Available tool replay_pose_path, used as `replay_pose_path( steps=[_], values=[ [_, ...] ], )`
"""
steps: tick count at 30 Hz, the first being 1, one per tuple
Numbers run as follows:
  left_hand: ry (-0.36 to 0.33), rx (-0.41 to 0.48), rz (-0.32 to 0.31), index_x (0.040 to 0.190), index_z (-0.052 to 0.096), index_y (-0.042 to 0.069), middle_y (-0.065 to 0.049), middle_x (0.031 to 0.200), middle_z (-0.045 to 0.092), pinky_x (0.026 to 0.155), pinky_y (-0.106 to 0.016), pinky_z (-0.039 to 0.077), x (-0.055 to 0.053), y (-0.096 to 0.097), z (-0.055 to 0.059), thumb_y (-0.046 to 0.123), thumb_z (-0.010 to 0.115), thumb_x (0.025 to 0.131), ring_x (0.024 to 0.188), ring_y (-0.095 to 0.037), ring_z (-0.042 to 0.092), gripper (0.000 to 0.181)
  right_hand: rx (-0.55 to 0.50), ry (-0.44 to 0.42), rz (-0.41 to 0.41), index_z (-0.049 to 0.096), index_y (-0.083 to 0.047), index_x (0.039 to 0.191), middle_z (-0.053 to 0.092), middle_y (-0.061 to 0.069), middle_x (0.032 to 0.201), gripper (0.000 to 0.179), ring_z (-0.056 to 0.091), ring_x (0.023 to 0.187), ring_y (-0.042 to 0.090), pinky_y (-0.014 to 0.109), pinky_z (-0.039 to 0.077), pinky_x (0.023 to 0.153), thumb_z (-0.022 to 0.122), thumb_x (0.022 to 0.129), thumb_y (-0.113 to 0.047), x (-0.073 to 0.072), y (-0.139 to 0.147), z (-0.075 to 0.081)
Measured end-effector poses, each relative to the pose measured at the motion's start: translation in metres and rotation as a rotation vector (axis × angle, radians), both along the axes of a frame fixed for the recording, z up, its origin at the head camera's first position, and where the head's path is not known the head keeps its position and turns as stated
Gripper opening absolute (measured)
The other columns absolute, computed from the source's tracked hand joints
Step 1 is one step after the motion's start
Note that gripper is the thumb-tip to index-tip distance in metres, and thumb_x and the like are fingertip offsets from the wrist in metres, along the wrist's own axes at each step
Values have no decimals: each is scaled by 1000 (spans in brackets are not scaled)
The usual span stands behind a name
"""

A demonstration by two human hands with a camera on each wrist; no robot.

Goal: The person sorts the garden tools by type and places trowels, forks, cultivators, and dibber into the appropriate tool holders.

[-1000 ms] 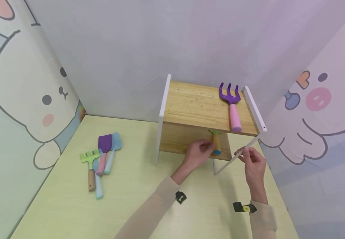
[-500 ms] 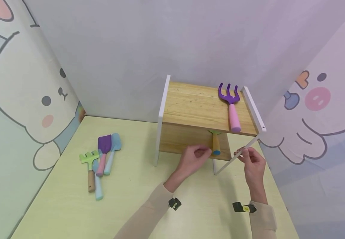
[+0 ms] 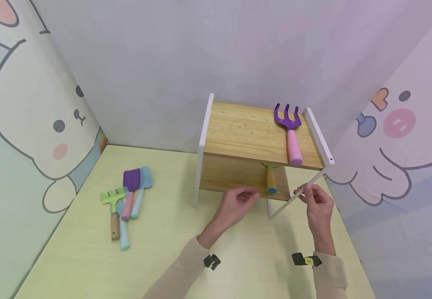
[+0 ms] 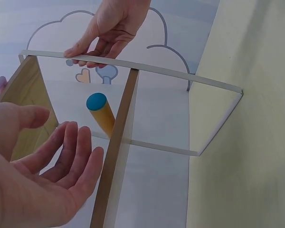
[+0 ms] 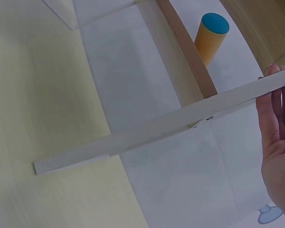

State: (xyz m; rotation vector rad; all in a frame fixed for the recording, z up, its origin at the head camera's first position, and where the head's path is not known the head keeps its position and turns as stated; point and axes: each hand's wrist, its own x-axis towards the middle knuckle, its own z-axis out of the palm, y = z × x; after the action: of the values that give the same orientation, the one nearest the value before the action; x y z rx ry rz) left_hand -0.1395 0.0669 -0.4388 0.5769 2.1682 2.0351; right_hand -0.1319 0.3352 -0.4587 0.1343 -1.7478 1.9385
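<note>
A small two-tier wooden shelf point(image 3: 246, 135) with white side frames stands on the table. My left hand point(image 3: 235, 205) is just in front of its lower board, fingers loosely bent and holding nothing. Close to those fingertips, a tool with a yellow handle point(image 3: 271, 180) and blue end lies on the lower board; its green head is mostly hidden under the upper board. My right hand point(image 3: 318, 205) pinches the white side frame point(image 4: 156, 70) at the right front, thumb on one side and fingers on the other. On the upper board rests a purple hand fork point(image 3: 288, 122) with a pink handle.
Left on the table point(image 3: 70, 265) lies a group of toy garden tools: a green rake point(image 3: 113, 197) with a brown handle, a purple shovel point(image 3: 131, 180) with a pink handle, and blue shovels point(image 3: 146, 177). Printed cloth walls point(image 3: 145, 74) enclose the back and sides.
My left hand has let go of the yellow handle and drawn back left and toward me. The tool stays on the lower board. My right hand keeps its place on the frame.
</note>
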Motion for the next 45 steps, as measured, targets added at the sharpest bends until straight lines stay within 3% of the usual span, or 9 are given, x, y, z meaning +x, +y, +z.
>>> replay_pose_path(
  steps=[6, 13, 24, 33, 45],
  values=[
    [-6, -28, 23, 115, 74, 2, -3, 103, 75, 86, -26, 57, 8, -10, -5, 21, 69, 100, 94, -15, 69, 24, -10, 5, 7, 66, 15, 99, 73, 7, 89, 14, 75, 82, 15, 28, 60, 80, 56, 102, 5, 0, -1, 1],
    [39, -28, 40, 112, 76, 8, -1, 102, 75, 88, -30, 58, 14, -23, -13, 23, 70, 100, 95, -17, 70, 20, 15, -38, -40, 66, 15, 100, 73, 5, 89, 15, 75, 81, 13, 27, 60, 80, 58, 103, 2, 1, -2, 2],
    [27, -22, 67, 111, 77, 9, -4, 100, 76, 86, -34, 59, 21, -49, -26, 19, 72, 99, 92, -19, 70, 17, 21, -59, -59, 65, 15, 98, 73, 5, 89, 15, 74, 81, 13, 26, 60, 80, 57, 103, 3, 1, -3, 1],
    [56, -29, 90, 112, 76, 8, -5, 102, 75, 85, -34, 60, 27, -72, -35, 15, 72, 99, 92, -17, 70, 15, -25, 17, 15, 66, 14, 99, 74, 7, 90, 13, 75, 82, 15, 27, 60, 80, 54, 102, 9, 1, -3, 2],
    [48, -67, 127, 113, 75, 7, -2, 104, 75, 85, -30, 59, 34, -96, -44, 18, 69, 100, 94, -17, 70, 17, -13, -3, 1, 65, 16, 99, 73, 7, 89, 14, 75, 81, 15, 28, 60, 80, 56, 102, 7, 1, -1, 1]
  ],
)
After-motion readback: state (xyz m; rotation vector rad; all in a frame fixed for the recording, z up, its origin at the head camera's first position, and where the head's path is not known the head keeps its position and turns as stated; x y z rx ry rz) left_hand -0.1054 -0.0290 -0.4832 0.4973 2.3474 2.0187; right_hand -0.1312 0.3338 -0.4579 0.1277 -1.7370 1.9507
